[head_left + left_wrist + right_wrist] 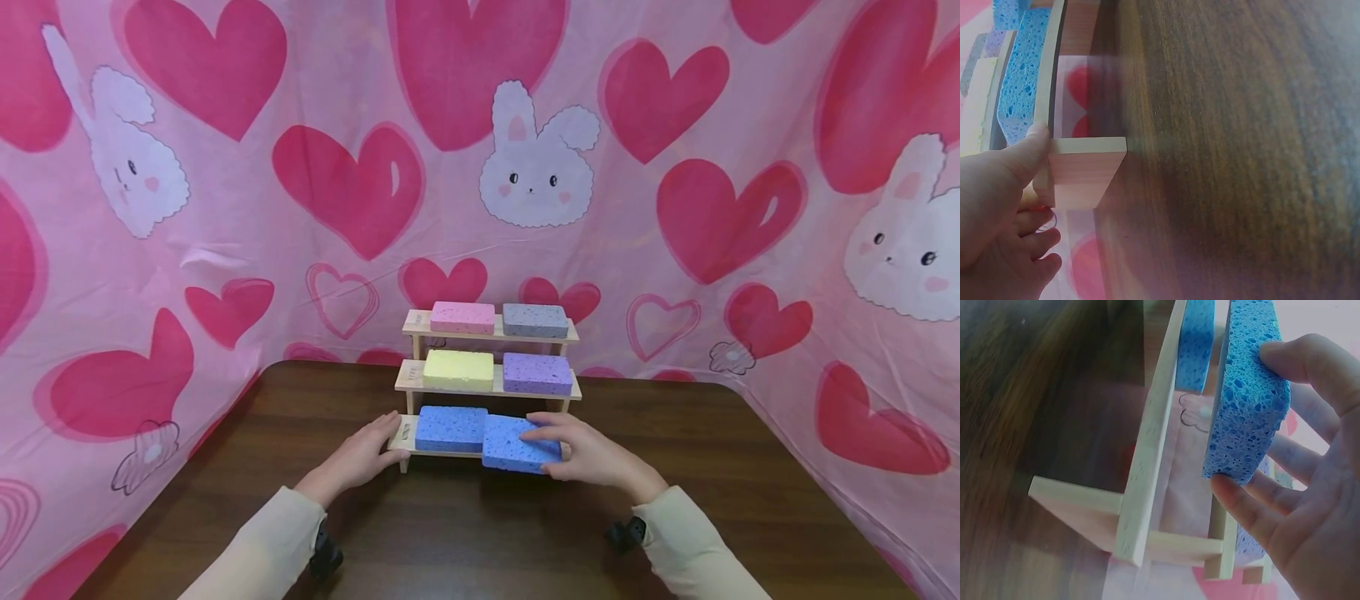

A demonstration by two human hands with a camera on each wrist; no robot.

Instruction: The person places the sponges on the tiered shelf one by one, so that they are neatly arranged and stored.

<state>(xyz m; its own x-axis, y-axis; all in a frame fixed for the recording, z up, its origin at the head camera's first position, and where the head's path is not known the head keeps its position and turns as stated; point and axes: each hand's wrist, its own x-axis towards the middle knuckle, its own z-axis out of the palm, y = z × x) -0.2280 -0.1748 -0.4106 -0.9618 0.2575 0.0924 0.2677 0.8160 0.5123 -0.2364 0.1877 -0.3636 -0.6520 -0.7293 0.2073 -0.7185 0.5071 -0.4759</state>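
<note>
A blue sponge (521,445) is in my right hand (592,452), gripped between thumb and fingers. In the right wrist view, a gap shows between this sponge (1249,387) and the bottom step of a small wooden three-step rack (1142,481). At the rack's other end, my left hand (358,457) holds the bottom step, thumb along its front edge. The left wrist view shows that thumb (1030,150) against the wood, beside the rack's leg (1088,172). Another blue sponge (452,428) lies on the left part of the bottom step.
On the middle step sit a yellow sponge (458,371) and a purple sponge (537,373). A pink sponge (462,317) and a grey sponge (535,320) rest on the top step. The rack stands on a dark wooden table (465,533), before a pink heart-and-rabbit cloth (450,200).
</note>
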